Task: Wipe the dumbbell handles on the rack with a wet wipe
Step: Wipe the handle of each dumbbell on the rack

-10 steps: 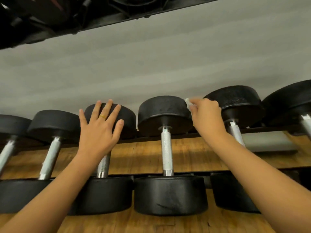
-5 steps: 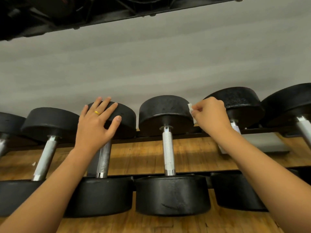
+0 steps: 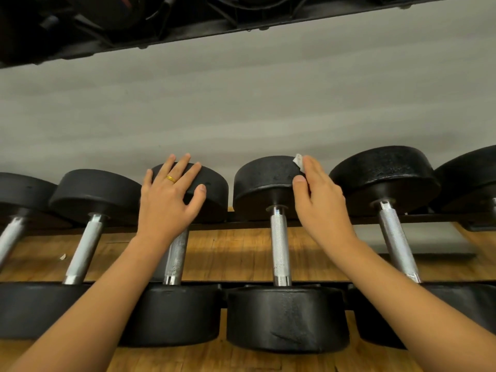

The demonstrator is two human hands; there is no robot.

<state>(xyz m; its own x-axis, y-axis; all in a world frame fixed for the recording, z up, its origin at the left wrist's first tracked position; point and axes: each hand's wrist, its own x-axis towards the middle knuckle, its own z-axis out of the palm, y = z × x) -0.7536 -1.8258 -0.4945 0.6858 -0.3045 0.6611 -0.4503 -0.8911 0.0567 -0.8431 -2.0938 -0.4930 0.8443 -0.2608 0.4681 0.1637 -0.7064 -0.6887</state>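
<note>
My left hand (image 3: 169, 200) lies flat, fingers spread wide, on the far head of one dumbbell (image 3: 214, 191), and my wrist covers the top of its handle. My right hand (image 3: 319, 202), fingers straight and together, presses the wet wipe (image 3: 298, 159) against the next head (image 3: 265, 178). The knurled handle (image 3: 279, 251) below it stands bare between my arms. A neighbouring dumbbell (image 3: 383, 178) crowds close on the right of the rack (image 3: 241, 226).

We have one wide-angle view, worn on the head, close over the rack (image 3: 236, 224), facing forward and down; the dumbbells (image 3: 268, 183) run left to right across it.
</note>
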